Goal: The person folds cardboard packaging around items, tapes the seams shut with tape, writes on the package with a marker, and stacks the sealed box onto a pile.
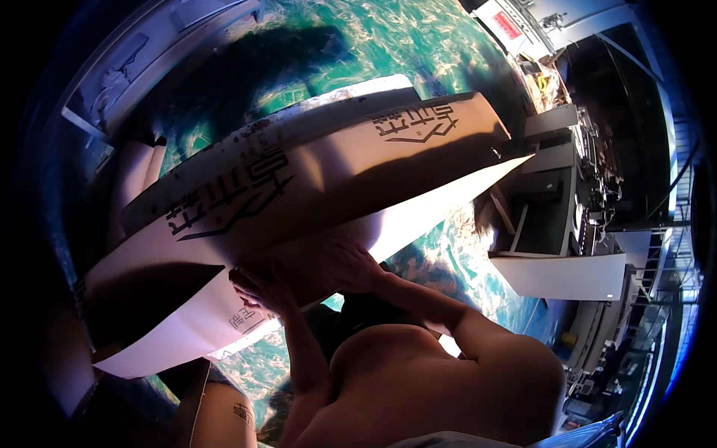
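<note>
A long brown cardboard box point(321, 179) with dark printing lies across the view in front of me, its flaps standing out along the near side. My left hand point(261, 290) is at the inner corner of the near-left flap point(179, 328), fingers curled round its edge. To the right of it, my right hand point(351, 265) rests on the near side of the cardboard, fingers stretched out and partly in shadow. Bright light falls on the near-right flap point(426, 213). Between the flaps at the left end is a dark opening point(149, 299).
Beyond the box runs a pale, scuffed edge point(358, 89) of some support. Green and white marbled flooring point(441, 37) surrounds it. Machinery with a white panel point(560, 276) stands on the right. More printed cardboard point(220, 418) is at lower left; a light-framed bench point(142, 67) is at far left.
</note>
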The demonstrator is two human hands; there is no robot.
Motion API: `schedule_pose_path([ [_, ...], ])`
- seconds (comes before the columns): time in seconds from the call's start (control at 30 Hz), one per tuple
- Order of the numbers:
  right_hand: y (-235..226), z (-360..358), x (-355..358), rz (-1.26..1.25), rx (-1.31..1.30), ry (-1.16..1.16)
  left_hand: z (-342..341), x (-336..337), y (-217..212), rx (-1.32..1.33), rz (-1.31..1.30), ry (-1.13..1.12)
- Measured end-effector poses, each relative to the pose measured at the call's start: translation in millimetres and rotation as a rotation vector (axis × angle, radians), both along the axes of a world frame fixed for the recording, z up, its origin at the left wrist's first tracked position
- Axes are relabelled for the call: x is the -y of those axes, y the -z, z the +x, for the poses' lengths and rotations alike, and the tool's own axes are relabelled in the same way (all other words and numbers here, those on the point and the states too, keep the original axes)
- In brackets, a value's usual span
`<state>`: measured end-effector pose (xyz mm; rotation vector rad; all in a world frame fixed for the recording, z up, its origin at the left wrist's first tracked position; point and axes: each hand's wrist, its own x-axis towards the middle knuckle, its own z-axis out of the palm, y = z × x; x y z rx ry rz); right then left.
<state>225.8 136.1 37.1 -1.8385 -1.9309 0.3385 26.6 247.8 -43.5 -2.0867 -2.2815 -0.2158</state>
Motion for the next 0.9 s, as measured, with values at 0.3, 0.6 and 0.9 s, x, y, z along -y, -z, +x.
schedule_pose_path([
  [0.3,7.5,266.5,65.2,0.020,0.329,0.430,-7.7,-29.5,-12.5,-0.175,0.040,-0.052],
  [0.6,38.7,280.9,-33.4,0.197,-0.039,0.119,-81.4,-56.4,-19.5,-0.505,-0.023,-0.193],
  [0.9,99.6,277.1,-29.0,-0.063,0.073,0.262,187.8,2.9,-30.9,0.068,-0.112,0.842],
])
